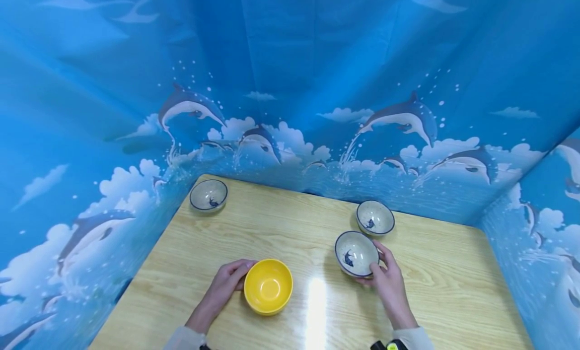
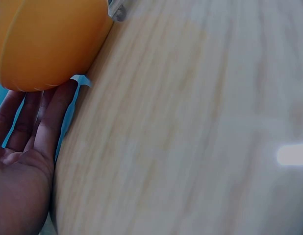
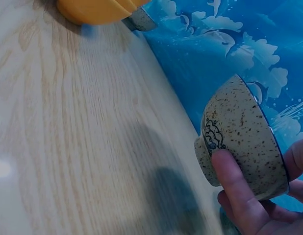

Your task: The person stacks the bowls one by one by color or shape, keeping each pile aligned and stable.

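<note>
A plain yellow bowl point(image 1: 269, 287) is at the near middle of the table, opening up. My left hand point(image 1: 230, 279) holds it at its left side, thumb near the rim. In the left wrist view the fingers point(image 2: 48, 115) reach to the outside of the bowl. My right hand point(image 1: 388, 279) grips a speckled ceramic bowl point(image 3: 242, 132) with a dark blue rim, thumb and fingers on its wall. That bowl is raised off the table and tilted, its shadow below. A dark blue motif shows inside it in the head view.
A matching blue-rimmed bowl point(image 1: 375, 217) stands just behind the held one, near the table's back edge. Another such bowl point(image 1: 208, 195) sits at the far left corner. Blue dolphin-print sheeting point(image 1: 290, 158) rises along the back and sides of the wooden table point(image 1: 272, 224).
</note>
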`<state>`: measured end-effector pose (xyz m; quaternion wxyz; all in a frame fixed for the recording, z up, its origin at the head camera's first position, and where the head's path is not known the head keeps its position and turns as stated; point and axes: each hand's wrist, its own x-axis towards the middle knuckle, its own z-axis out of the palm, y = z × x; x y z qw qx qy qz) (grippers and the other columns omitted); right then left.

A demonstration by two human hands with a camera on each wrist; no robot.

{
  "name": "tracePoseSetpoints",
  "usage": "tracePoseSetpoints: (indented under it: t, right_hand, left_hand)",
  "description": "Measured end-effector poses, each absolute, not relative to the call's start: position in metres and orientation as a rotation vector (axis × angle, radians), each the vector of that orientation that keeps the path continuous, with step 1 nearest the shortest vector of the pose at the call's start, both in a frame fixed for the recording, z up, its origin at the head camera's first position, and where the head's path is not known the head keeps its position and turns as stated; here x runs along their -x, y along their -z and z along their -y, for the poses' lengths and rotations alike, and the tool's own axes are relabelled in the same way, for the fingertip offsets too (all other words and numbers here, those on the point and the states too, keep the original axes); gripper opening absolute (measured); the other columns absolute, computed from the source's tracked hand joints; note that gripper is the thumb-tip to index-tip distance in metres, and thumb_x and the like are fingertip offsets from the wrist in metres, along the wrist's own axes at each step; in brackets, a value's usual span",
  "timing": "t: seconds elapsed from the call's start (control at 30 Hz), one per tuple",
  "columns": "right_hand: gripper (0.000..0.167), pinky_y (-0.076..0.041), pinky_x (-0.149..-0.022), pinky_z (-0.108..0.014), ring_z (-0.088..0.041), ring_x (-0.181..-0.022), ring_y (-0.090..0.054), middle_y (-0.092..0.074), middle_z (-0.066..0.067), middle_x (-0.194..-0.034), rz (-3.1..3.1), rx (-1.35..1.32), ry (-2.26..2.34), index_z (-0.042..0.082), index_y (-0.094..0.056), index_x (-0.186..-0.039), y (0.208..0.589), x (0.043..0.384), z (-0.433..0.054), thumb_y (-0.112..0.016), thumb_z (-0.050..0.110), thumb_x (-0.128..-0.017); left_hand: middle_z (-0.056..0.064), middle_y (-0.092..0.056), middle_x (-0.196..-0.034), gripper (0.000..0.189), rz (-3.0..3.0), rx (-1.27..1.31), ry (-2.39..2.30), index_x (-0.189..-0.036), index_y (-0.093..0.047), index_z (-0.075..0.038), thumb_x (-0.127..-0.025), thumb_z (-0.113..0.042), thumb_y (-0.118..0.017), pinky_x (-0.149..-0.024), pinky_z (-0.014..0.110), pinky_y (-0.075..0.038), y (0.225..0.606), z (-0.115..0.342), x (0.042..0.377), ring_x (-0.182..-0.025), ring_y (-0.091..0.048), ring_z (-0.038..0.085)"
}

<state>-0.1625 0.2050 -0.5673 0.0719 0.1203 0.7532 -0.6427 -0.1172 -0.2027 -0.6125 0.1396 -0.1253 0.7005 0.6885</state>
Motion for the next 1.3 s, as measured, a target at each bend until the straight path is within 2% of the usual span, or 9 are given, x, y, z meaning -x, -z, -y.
tracePoseSetpoints:
  t: [0.3,0.83,1.3]
  right_hand:
    - [0.072,-0.071,-0.081,-0.04,-0.051,-0.139,-0.056,-0.032,-0.03,-0.168,-2.249,-0.374,1.915,0.016,-0.031,-0.172,0.556,0.162,-0.2,-0.04,-0.005,-0.103]
    - [0.074,-0.071,-0.08,-0.043,-0.041,-0.127,-0.067,-0.041,-0.027,-0.163,-2.242,-0.314,1.925,0.016,-0.038,-0.168,0.54,0.155,-0.189,-0.043,-0.009,-0.099]
    - [0.073,-0.071,-0.079,-0.045,-0.04,-0.123,-0.068,-0.045,-0.026,-0.16,-2.228,-0.251,1.931,0.015,-0.042,-0.166,0.541,0.149,-0.181,-0.044,-0.011,-0.098]
  left_hand:
    - [0.016,-0.075,-0.137,0.052,-2.034,0.367,-1.969,-0.14,-0.071,-0.004,-0.11,-0.045,-0.062,-0.092,0.029,-0.067,0.613,0.202,0.118,-0.119,-0.075,0.02]
    - [0.016,-0.075,-0.136,0.049,-2.043,0.37,-1.958,-0.139,-0.072,-0.004,-0.113,-0.043,-0.058,-0.094,0.029,-0.067,0.612,0.202,0.119,-0.12,-0.075,0.021]
    - [0.015,-0.074,-0.138,0.048,-2.031,0.397,-1.96,-0.138,-0.073,-0.005,-0.113,-0.042,-0.056,-0.095,0.03,-0.067,0.615,0.201,0.12,-0.123,-0.074,0.022]
